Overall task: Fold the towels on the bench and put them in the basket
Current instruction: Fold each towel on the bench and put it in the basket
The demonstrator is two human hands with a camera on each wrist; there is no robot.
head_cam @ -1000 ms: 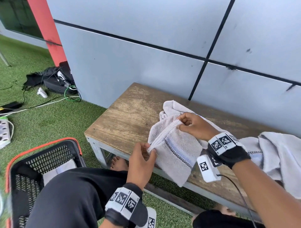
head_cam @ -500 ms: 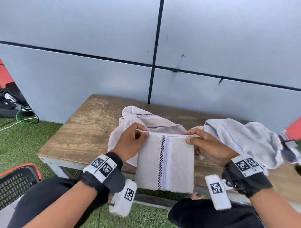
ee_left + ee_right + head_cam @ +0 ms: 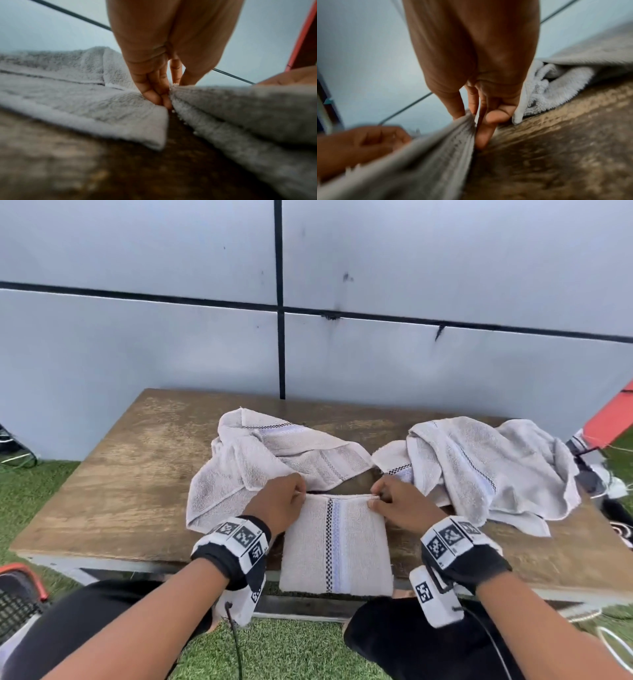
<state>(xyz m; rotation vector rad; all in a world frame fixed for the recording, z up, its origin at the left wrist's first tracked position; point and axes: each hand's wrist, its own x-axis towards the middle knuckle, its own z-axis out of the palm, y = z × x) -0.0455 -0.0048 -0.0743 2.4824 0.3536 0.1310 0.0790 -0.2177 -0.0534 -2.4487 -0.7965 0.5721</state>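
Note:
A folded grey towel (image 3: pixel 335 546) with a checkered stripe lies on the wooden bench (image 3: pixel 137 491), its lower part hanging over the front edge. My left hand (image 3: pixel 284 501) pinches its top left corner and my right hand (image 3: pixel 397 501) pinches its top right corner. The left wrist view shows my left hand (image 3: pixel 163 89) gripping the folded towel's edge (image 3: pixel 240 115). In the right wrist view my right hand (image 3: pixel 474 115) pinches the layered towel edge (image 3: pixel 436 155). Two crumpled towels lie behind: one at centre left (image 3: pixel 260 453), one at right (image 3: pixel 486 463). The basket's orange rim (image 3: pixel 20 577) shows at bottom left.
A grey panelled wall (image 3: pixel 308 302) stands right behind the bench. Green artificial grass (image 3: pixel 291 645) covers the ground. Cables and dark items (image 3: pixel 603 481) lie off the bench's right end. My knees in black trousers (image 3: pixel 85 628) are in front of the bench.
The towel went from being held bunched in the air to lying folded on the bench, held by both top corners. The view swung right, away from the basket.

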